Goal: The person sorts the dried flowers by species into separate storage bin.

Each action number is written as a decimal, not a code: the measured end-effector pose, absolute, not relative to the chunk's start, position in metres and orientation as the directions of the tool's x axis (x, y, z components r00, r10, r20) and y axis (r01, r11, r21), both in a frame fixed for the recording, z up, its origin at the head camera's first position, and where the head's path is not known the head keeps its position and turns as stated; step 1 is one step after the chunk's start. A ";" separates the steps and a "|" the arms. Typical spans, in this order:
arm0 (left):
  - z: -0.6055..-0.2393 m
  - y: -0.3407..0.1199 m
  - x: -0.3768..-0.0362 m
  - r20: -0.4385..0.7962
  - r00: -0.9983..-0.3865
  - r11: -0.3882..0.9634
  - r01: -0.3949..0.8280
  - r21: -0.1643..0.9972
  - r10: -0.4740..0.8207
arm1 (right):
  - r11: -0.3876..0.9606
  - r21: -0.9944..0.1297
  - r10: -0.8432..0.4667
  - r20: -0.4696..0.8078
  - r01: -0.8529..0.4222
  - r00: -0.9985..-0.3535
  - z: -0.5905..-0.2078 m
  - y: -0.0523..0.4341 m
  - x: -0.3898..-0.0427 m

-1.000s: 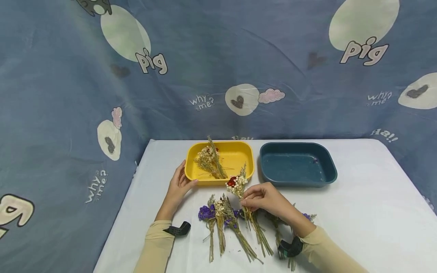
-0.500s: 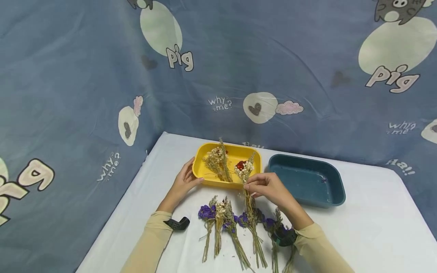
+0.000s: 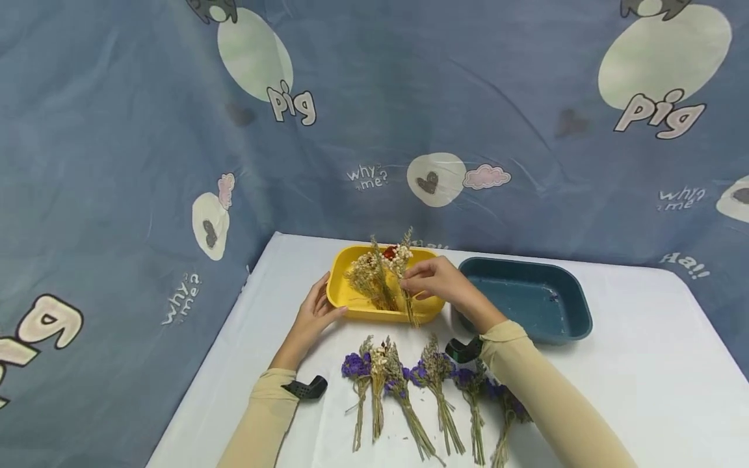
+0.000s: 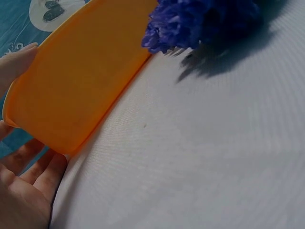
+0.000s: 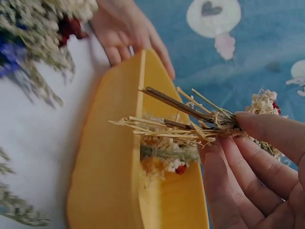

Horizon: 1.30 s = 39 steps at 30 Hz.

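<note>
The right hand is positioned over the yellow tray, above its right half. Its thumb and fingers pinch a small dried bunch with white blossoms and one red bloom. The right wrist view shows the grip placed close to the cut stem ends, which project past the fingertips over the tray's interior. The blossoms point toward the back of the table; the stems slant down toward the tray's near wall.

The left hand rests against the tray's left near corner. The thumb lies along the outer wall and the fingers are loosely extended around the corner, as the left wrist view confirms. The hand steadies the tray without curling around it.

A second white bunch already lies inside the yellow tray, left of the held bunch.

A dark teal tray stands just to the right of the yellow tray, with the right forearm crossing its near left corner.

Five bunches with purple blossoms lie in a row on the white table, near the front edge, stems pointing toward the person. They are separate from both trays.

A blue printed cloth hangs behind and to the left of the table.
</note>
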<state>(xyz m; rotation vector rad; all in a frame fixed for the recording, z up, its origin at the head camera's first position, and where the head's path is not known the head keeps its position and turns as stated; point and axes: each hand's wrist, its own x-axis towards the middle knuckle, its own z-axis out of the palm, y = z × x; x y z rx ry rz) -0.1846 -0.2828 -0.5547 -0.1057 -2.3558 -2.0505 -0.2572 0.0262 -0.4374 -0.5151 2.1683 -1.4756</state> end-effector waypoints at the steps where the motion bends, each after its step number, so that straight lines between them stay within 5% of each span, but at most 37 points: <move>1: -0.556 -0.283 -0.184 0.060 -0.998 0.135 0.063 0.989 0.032 | 0.364 -0.930 -0.544 -0.169 -0.050 -0.822 -0.438 0.022 -0.262; 19: -0.571 -0.275 -0.157 0.036 -0.999 0.136 0.033 0.990 -0.020 | 0.493 -0.870 -0.491 -0.270 -0.008 -0.828 -0.472 -0.006 -0.285; 39: -0.557 -0.277 -0.183 0.083 -0.997 0.144 0.083 0.986 0.012 | 0.556 -0.810 -0.555 -0.198 -0.184 -0.808 -0.469 -0.005 -0.298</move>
